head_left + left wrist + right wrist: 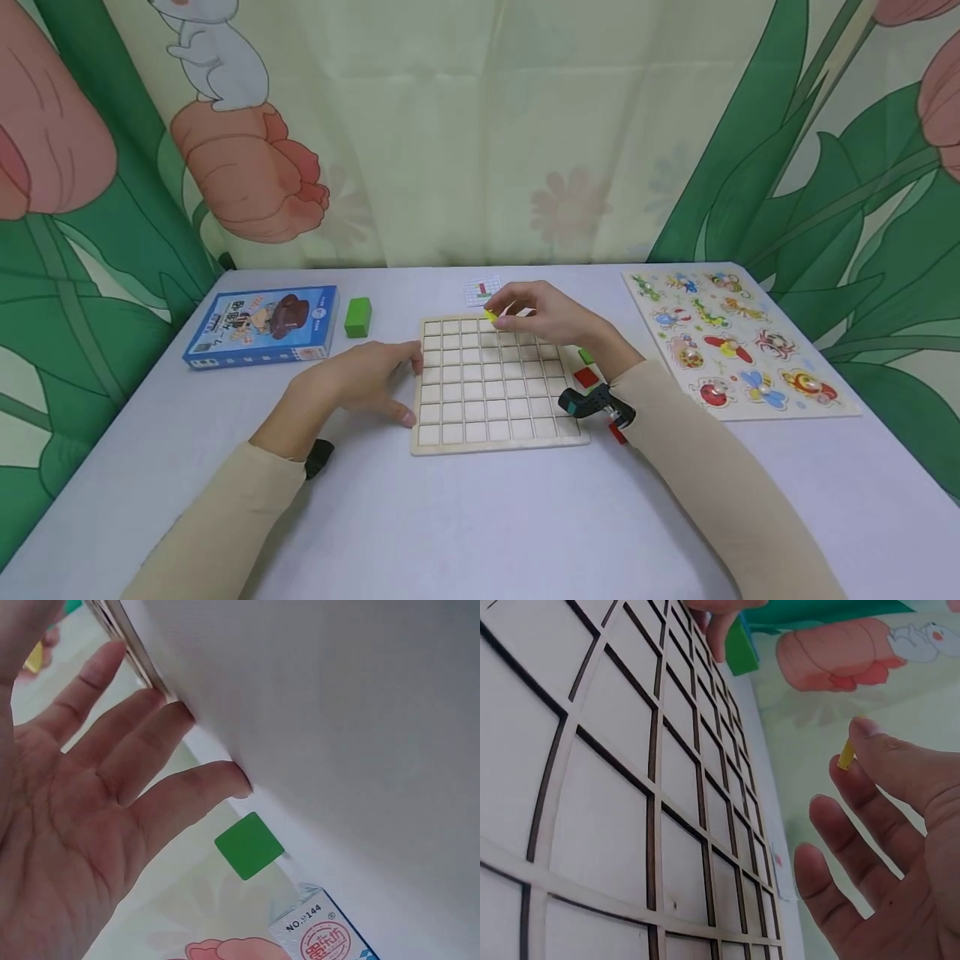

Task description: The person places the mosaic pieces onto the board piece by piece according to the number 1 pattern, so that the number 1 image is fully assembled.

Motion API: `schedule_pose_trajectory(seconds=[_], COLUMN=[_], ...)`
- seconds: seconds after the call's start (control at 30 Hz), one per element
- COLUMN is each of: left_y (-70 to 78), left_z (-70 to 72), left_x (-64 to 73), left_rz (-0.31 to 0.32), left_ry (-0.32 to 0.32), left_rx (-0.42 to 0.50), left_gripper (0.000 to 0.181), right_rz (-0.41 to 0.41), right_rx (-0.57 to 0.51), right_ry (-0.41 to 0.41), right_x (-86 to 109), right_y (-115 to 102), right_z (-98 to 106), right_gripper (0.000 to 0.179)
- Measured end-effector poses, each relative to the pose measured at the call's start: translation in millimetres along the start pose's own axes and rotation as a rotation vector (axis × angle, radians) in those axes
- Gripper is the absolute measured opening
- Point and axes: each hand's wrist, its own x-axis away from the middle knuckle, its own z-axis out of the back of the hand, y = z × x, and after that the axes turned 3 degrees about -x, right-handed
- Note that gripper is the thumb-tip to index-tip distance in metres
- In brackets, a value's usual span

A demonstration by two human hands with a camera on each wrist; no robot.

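A wooden grid board [497, 451] with square cells lies flat in the middle of the table, and its cells hold no pieces. My left hand [358, 379] has its fingers spread, with fingertips and thumb at the board's left edge. Between thumb and index finger my right hand [553, 317] pinches a small, thin yellow piece [846, 756], held over the board's far edge. The piece's full shape is partly covered by the fingers. Just beyond the board lies a small printed grid card [476, 292] with coloured marks.
Red [586, 377] and green pieces lie right of the board, partly under my right wrist. At the left are a green block [358, 317] and a blue box [261, 323]. An insect picture board [795, 402] lies at the right. A printed curtain hangs behind.
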Motion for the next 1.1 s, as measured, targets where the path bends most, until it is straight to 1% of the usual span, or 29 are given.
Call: schedule_pose_trajectory(seconds=[0.2,0.3,0.43,0.5,0.63,0.7,0.93,1.1], left_y=[1.0,1.0,1.9,2.2,1.9,1.5,0.0,-0.5], left_z=[2.8,4.7,6.9,6.4,3.1,2.0,2.5,3.2], left_x=[0.7,0.5,0.4,0.7,0.6,-0.3,-1.4,-0.3], left_rz=[0.025,0.014,0.006,0.017,0.043,0.041,0.019,0.004], left_ry=[-0.011,-0.007,-0.01,-0.023,-0.041,-0.042,-0.031,-0.028], left_rx=[-0.009,-0.012,-0.016,-0.009,-0.005,-0.017,-0.036,-0.037], left_gripper=[0.066,0.066,0.066,0.067,0.067,0.067,0.067,0.066], right_rz=[0.038,0.048,0.009,-0.019,-0.046,-0.054,-0.096,-0.09], right_rx=[0.05,0.064,0.099,0.132,0.193,0.204,0.265,0.298], right_ry=[-0.025,-0.034,-0.051,-0.07,-0.11,-0.112,-0.121,-0.101], right_x=[-14.1,-19.1,-23.6,-25.6,-30.3,-32.1,-34.8,-37.6], right_y=[2,3,3,4,7,8,2,2], right_z=[-5,-8,-13,-16,-23,-26,-30,-34], right_gripper=[0.028,0.028,0.026,0.024,0.022,0.022,0.018,0.022])
